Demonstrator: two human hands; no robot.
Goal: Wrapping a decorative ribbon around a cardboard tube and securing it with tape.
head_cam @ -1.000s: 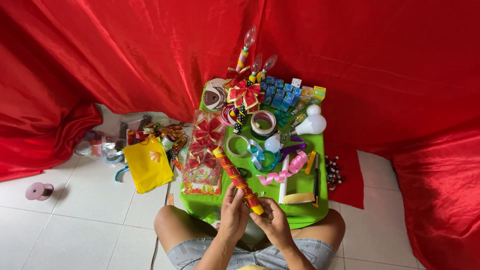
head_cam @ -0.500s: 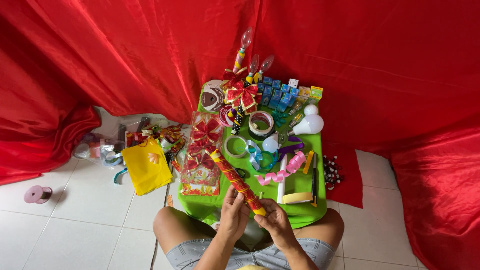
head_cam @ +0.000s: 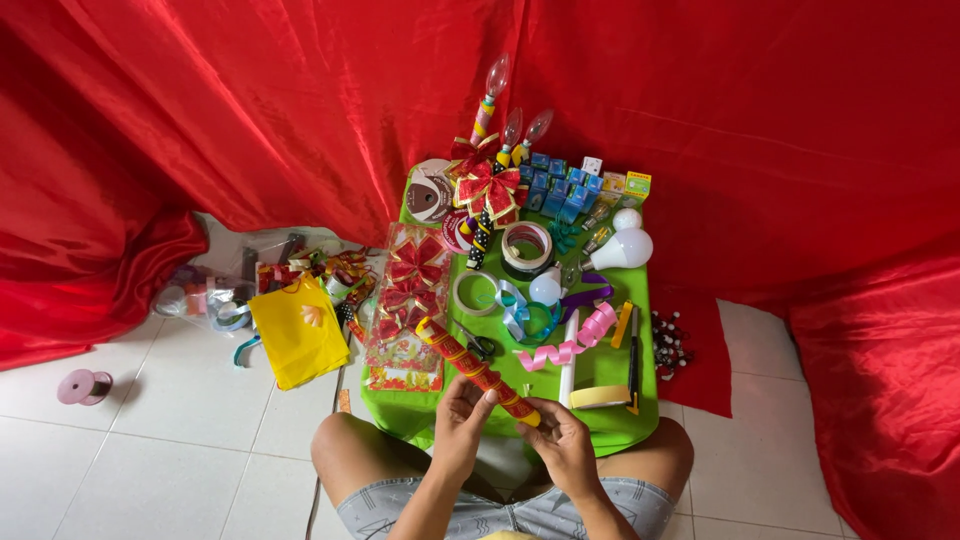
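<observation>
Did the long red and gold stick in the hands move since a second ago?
No. The red and gold stick lies at the same slant, its far end by the scissors on the green table, held by both hands.

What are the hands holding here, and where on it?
Both hands, left hand and right hand, grip the red-and-gold patterned tube at its near end.

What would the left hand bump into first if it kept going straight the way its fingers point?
Probably the red and gold patterned tube that the left hand already grips. Past it, the scissors on the green table seem to come next, though depth is unclear.
</observation>
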